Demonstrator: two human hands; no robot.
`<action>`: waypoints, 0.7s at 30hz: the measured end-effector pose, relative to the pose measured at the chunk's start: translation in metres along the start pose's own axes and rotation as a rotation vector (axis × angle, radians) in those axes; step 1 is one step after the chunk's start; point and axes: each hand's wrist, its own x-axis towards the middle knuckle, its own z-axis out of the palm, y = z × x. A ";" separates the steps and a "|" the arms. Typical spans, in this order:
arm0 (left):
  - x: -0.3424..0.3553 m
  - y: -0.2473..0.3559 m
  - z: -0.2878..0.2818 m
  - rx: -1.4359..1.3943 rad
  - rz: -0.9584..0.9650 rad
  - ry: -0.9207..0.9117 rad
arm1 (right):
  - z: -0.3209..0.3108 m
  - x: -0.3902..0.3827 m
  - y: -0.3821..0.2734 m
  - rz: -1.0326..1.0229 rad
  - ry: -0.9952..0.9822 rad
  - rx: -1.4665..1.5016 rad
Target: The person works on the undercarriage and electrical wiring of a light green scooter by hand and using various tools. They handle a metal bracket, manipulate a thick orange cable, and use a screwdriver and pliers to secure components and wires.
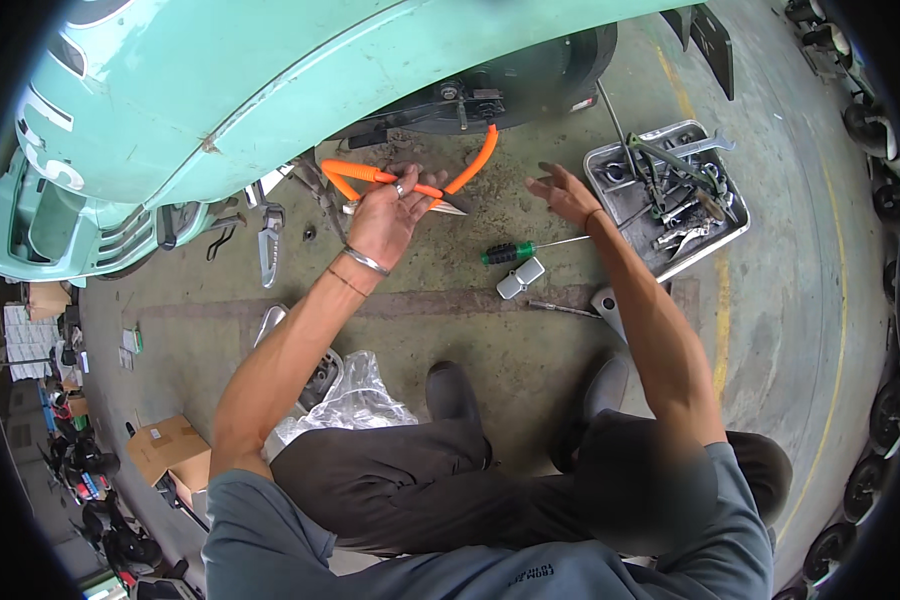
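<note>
An orange corrugated cable (485, 158) comes down from the dark wheel hub (470, 100) and loops round to my left hand (383, 222). My left hand is closed on the cable, palm turned up, fingers curled round it beside a black section. A pointed, pale-and-dark piece (452, 207) sticks out beyond these fingers; I cannot make out its kind. My right hand (567, 196) hangs apart from everything, fingers stretched out and holding nothing. Below it lies a green-and-black-handled screwdriver (508, 253), its shaft pointing to the tool tray (660, 265).
Overhead spans a mint-green vehicle body (220, 90). Tools and metal parts fill the tray at right. A small silver block (520, 279) and a ratchet handle (565, 308) lie on the floor. Clear plastic wrapping (355, 400) is by my left leg; a cardboard box (170, 447) stands farther left.
</note>
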 end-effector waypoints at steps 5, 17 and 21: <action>-0.102 0.015 0.007 0.095 -0.057 0.128 | 0.135 -0.030 -0.046 0.037 -0.479 0.904; -0.230 0.034 -0.025 0.358 0.012 0.286 | 0.166 -0.072 -0.069 0.166 -0.183 1.146; -0.260 0.071 -0.026 0.552 -0.070 0.362 | 0.171 -0.072 -0.079 0.187 -0.032 1.417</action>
